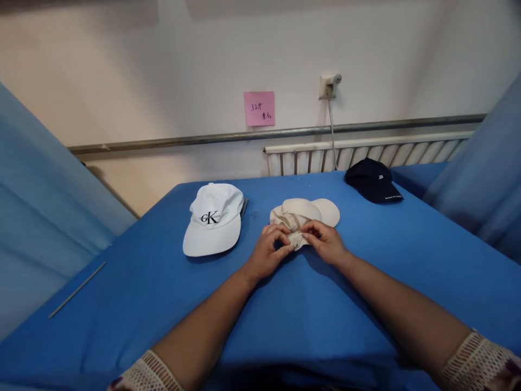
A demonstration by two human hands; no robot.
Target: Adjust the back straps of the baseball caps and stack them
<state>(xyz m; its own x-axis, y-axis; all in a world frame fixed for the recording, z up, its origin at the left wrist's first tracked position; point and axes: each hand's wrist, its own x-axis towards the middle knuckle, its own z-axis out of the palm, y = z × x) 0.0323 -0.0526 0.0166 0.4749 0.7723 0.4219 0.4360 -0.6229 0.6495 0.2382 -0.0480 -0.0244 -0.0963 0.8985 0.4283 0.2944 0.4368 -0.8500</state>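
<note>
A cream baseball cap (301, 209) lies on the blue-covered table with its brim pointing right and its inside partly showing toward me. My left hand (272, 247) pinches the cap's near edge on the left, thumb and fingers closed on the fabric. On the other side of that edge, my right hand (325, 241) grips the cap between thumb and fingertips. A small dark mark shows on the fabric between the hands. Left of them sits a white cap (215, 217) with dark letters on its front. Farther off to the right is a navy cap (373, 181).
A thin stick (77, 289) lies near the left edge of the blue table (142, 304). Blue curtains (44, 206) hang at both sides. Behind the table are a metal rail (195, 139), a radiator (366, 152), a plugged-in socket (328, 87) and a pink note (259, 108).
</note>
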